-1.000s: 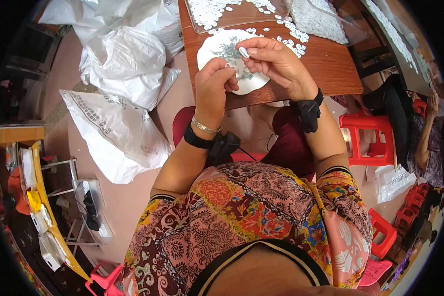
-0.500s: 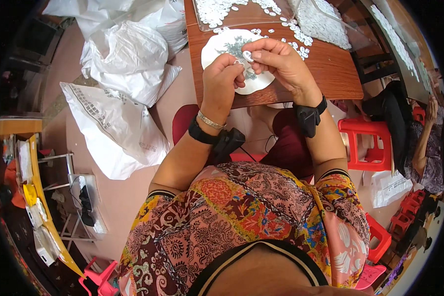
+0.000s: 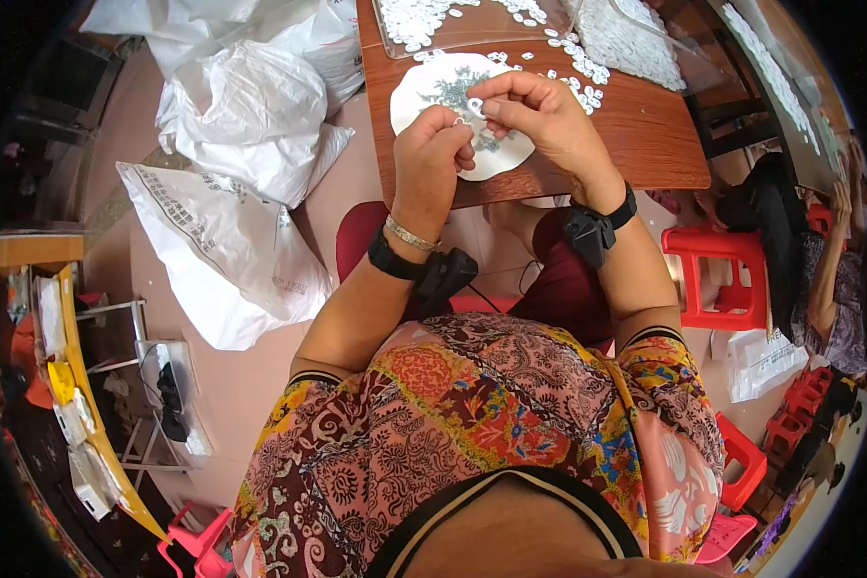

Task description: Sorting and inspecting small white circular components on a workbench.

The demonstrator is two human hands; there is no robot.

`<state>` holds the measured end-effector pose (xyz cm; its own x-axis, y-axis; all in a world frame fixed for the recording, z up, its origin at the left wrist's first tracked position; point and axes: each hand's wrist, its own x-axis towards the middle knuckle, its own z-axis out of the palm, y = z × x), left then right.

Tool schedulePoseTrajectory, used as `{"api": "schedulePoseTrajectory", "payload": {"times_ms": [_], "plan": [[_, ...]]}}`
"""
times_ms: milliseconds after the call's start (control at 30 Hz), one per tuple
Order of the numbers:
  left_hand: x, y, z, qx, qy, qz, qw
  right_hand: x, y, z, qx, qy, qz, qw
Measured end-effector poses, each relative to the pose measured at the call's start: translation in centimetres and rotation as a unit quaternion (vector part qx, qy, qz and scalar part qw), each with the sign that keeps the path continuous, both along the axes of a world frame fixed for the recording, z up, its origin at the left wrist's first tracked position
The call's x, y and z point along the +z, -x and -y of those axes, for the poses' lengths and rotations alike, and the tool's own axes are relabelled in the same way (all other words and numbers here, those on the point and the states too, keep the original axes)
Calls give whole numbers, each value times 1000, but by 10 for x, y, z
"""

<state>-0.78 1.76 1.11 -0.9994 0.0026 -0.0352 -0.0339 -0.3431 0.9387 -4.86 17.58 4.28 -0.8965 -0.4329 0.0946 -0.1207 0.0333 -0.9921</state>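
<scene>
- Looking down from the head view, the right hand and the left hand are seen held up over a scalloped white disc printed with a grey-green pattern.
- A white ring-like piece is pinched between thumb and forefinger of the right hand, above the disc.
- A tiny white piece is gripped at the curled fingertips of the left hand, also above the disc; whether the two pieces touch cannot be told.
- On each wrist, nearer the body than the disc, a black strapped device is worn.
- The disc is borne by a brown table, near its left edge.
- Loose white pieces are scattered beyond the disc and to its right.
- Beyond the disc, more pieces are held in a clear tray.
- Left of the disc, full white sacks are seen on the floor.
- Right of the disc, a red stool is placed.
</scene>
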Motion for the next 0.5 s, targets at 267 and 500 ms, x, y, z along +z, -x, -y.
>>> {"api": "schedulePoseTrajectory", "payload": {"times_ms": [267, 500], "plan": [[-3, -1, 1, 4, 1, -6, 1000, 1, -5, 2, -17, -41, -32, 998], [-3, -1, 0, 0, 24, -7, 1000, -4, -4, 2, 2, -68, -38, 997]]}}
